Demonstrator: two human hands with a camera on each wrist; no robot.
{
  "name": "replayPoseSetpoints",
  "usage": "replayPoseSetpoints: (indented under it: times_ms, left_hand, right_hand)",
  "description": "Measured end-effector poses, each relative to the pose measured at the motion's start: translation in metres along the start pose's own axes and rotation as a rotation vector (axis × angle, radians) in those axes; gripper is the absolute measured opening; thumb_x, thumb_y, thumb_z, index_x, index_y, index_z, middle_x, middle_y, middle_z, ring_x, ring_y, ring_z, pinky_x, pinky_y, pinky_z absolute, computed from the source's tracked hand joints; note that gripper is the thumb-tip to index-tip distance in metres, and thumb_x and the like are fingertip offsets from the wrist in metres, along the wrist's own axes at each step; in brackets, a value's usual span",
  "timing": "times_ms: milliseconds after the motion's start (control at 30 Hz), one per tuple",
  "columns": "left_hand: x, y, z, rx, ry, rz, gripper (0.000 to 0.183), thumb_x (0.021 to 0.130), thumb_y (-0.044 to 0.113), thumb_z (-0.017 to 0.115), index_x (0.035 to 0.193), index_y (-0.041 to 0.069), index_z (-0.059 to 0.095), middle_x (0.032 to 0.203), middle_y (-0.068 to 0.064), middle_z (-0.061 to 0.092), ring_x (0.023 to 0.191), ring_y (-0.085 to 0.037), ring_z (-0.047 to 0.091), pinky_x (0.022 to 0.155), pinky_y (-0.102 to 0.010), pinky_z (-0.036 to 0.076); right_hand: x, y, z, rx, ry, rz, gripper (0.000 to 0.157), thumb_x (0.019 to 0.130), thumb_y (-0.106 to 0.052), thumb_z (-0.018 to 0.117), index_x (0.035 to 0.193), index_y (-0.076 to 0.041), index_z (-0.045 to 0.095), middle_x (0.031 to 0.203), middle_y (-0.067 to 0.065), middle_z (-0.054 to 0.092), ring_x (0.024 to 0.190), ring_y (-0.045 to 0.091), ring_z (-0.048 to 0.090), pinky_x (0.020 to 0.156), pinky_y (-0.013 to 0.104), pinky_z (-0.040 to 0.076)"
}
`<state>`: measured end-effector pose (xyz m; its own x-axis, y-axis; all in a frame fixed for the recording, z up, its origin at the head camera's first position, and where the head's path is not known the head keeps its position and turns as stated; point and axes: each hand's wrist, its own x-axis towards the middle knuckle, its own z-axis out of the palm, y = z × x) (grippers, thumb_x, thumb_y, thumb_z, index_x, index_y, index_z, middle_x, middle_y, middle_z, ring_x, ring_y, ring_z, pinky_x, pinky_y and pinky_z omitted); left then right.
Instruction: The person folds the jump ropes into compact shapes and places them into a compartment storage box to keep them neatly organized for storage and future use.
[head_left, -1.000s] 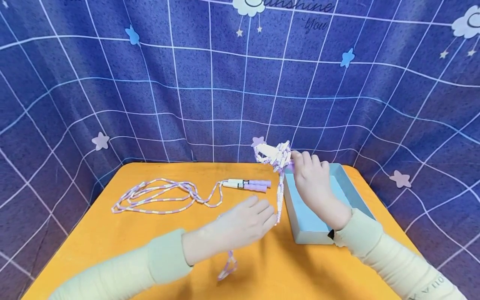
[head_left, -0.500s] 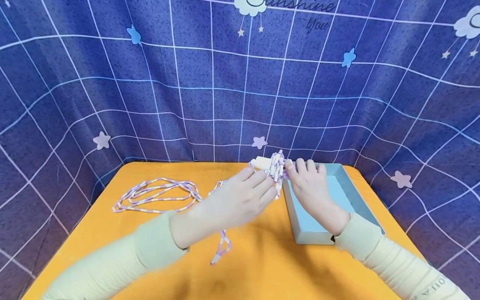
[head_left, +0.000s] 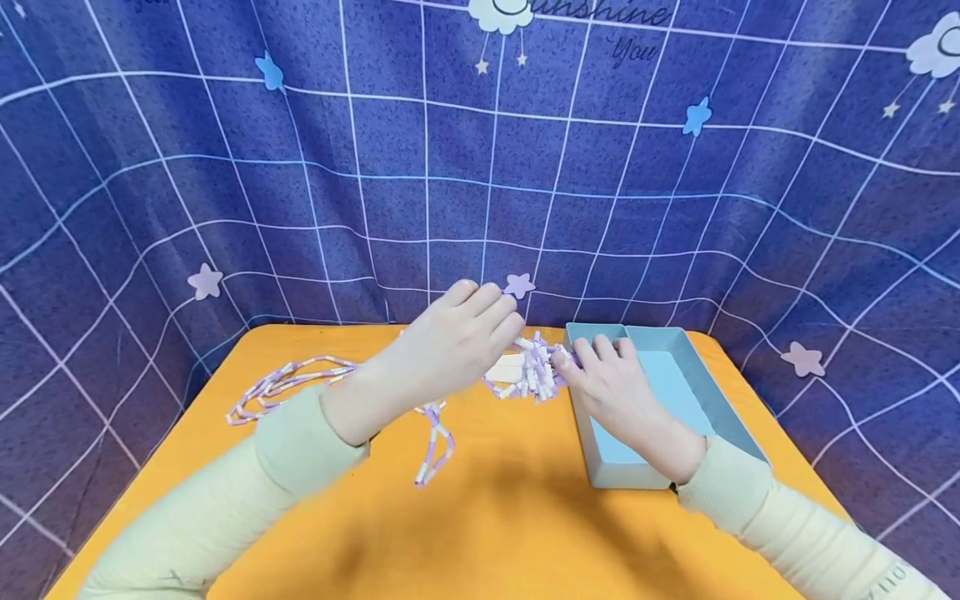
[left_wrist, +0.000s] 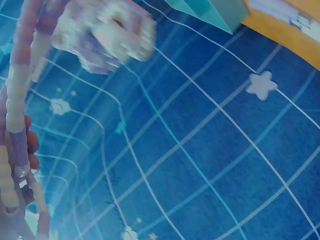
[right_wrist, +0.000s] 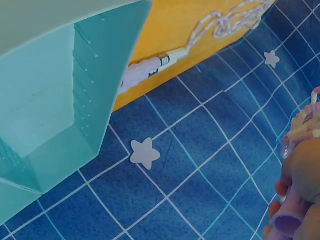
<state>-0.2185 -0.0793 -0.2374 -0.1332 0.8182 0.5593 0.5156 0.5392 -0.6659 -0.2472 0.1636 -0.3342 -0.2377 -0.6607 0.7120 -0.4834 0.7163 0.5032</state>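
Observation:
My right hand [head_left: 615,387] grips the purple handles of a beaded jump rope [head_left: 536,367], beside the box's left wall. Purple and white beads are wrapped in a thick bunch around the handles, whose white part sticks out to the left. A hollow purple handle end [right_wrist: 289,222] shows below the fingers in the right wrist view. My left hand [head_left: 468,337], raised left of the bunch, holds the rope's beaded strands [left_wrist: 20,95]; its fingertips are mostly hidden. A loose loop of this rope [head_left: 438,446] dangles below the left hand.
A second beaded jump rope [head_left: 273,387] lies coiled on the orange table [head_left: 480,533] at left, partly behind my left arm. Its purple and white handles [right_wrist: 150,69] appear in the right wrist view. A blue open box [head_left: 708,383] stands at right. A patterned curtain surrounds the table.
My left hand has risen from low in front of the bunch to up beside it, carrying the strands. The right hand has tilted and moved the bunch slightly down and left. The dangling loop has risen.

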Motion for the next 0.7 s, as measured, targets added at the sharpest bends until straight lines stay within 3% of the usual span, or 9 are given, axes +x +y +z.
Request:
replayPoseSetpoints:
  times_ms: [167,467,700]
  left_hand:
    - [-0.006,-0.015,0.013,-0.004,-0.016,-0.001,0.025,0.097,0.007,0.030,0.086,0.007,0.051,0.080,-0.004,0.047,0.077,-0.022,0.041,0.072,-0.031,0.034]
    - [-0.016,-0.035,0.035,-0.038,-0.013,0.009,0.023,0.098,0.009,0.031,0.086,0.005,0.050,0.081,-0.005,0.047,0.077,-0.023,0.041,0.073,-0.032,0.035]
    - [-0.028,-0.051,0.051,-0.053,-0.054,-0.024,0.019,0.098,0.010,0.034,0.098,0.005,0.053,0.096,-0.007,0.052,0.089,-0.025,0.045,0.076,-0.033,0.036]
  right_hand:
    - [-0.003,0.000,-0.002,0.058,-0.034,-0.037,0.026,0.101,-0.011,0.025,0.098,-0.013,0.050,0.080,0.009,0.047,0.066,0.027,0.041,0.062,0.042,0.035]
    - [-0.006,-0.002,-0.008,0.178,-0.035,-0.110,0.023,0.102,-0.011,0.025,0.097,-0.012,0.048,0.086,0.007,0.049,0.071,0.026,0.042,0.066,0.041,0.036]
    - [-0.007,-0.002,-0.012,0.222,-0.062,-0.152,0.025,0.104,-0.014,0.024,0.096,-0.010,0.047,0.088,0.006,0.050,0.076,0.025,0.046,0.067,0.040,0.035]
